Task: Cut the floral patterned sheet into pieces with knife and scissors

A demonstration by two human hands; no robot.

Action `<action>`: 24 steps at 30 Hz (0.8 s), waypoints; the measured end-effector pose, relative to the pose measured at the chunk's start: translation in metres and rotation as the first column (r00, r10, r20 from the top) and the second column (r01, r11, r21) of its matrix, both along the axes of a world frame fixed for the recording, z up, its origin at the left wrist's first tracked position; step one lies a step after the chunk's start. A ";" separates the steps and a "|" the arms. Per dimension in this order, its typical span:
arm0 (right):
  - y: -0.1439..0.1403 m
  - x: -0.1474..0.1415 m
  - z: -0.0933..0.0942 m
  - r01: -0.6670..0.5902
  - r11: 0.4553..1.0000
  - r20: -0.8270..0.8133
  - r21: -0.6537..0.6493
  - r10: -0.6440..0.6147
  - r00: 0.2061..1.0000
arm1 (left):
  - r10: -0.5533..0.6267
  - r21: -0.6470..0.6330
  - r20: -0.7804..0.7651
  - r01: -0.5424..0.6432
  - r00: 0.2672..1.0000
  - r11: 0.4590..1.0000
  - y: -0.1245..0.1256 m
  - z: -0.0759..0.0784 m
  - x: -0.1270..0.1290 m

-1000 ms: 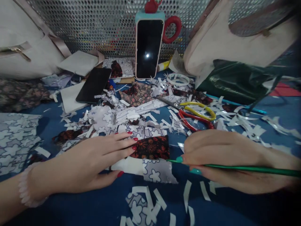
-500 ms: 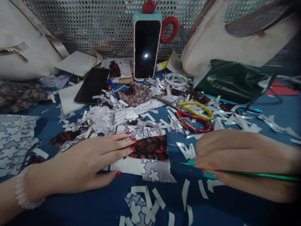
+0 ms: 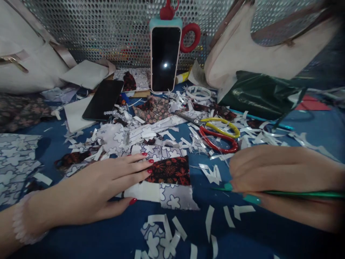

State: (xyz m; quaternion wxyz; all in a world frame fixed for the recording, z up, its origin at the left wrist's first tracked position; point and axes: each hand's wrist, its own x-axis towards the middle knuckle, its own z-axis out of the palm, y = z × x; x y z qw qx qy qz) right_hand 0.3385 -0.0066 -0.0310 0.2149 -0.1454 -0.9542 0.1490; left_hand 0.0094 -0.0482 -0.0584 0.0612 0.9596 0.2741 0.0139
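My left hand lies flat with spread fingers, a beaded bracelet on its wrist. Its fingertips rest on the left part of a patchwork piece. That piece has a black-and-red floral strip across the middle and a grey-and-white flower patch at its lower right. A plain white strip shows beside that patch. To the right, my right hand is closed around slim green tweezers, whose thin tip points left toward the patchwork, apart from it. The right hand is slightly blurred.
Scissors with red and yellow handles lie among fabric scraps and white paper strips. Behind stand a phone in a case and a metal mesh. A black phone, a dark green pouch and white bags surround the workspace.
My right hand, with the tweezers, has drawn slightly right, farther from the patchwork. My left hand stays on the cloth. The whole view has shifted a little.
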 end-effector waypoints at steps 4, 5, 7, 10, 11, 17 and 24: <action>-0.001 -0.011 -0.004 -0.073 0.989 -0.071 -0.131 0.064 0.995 | 0.003 0.010 0.012 -0.003 1.000 1.000 0.000 0.000 0.001; -0.002 -0.015 -0.005 -0.069 0.989 -0.065 -0.129 0.061 0.996 | 0.002 0.010 0.016 -0.002 1.000 1.000 0.000 0.000 0.001; -0.004 -0.021 -0.007 -0.084 0.989 -0.051 -0.118 0.079 0.996 | 0.000 0.009 0.022 0.000 1.000 1.000 0.000 -0.001 0.001; -0.007 -0.027 -0.007 -0.075 0.992 -0.060 -0.104 0.069 0.996 | 0.001 0.010 0.032 -0.001 0.999 1.000 0.000 -0.001 0.001; -0.008 -0.028 -0.007 -0.065 0.993 -0.058 -0.097 0.060 0.997 | 0.001 0.009 0.038 -0.002 0.999 1.000 0.000 -0.001 0.001; -0.009 -0.027 -0.008 -0.047 0.994 -0.057 -0.094 0.042 0.997 | 0.013 -0.021 0.055 -0.012 0.998 1.000 -0.002 0.000 0.000; -0.008 -0.024 -0.009 -0.058 0.991 -0.053 -0.119 0.052 0.997 | 0.025 -0.049 0.083 -0.021 0.996 0.999 -0.001 0.000 0.002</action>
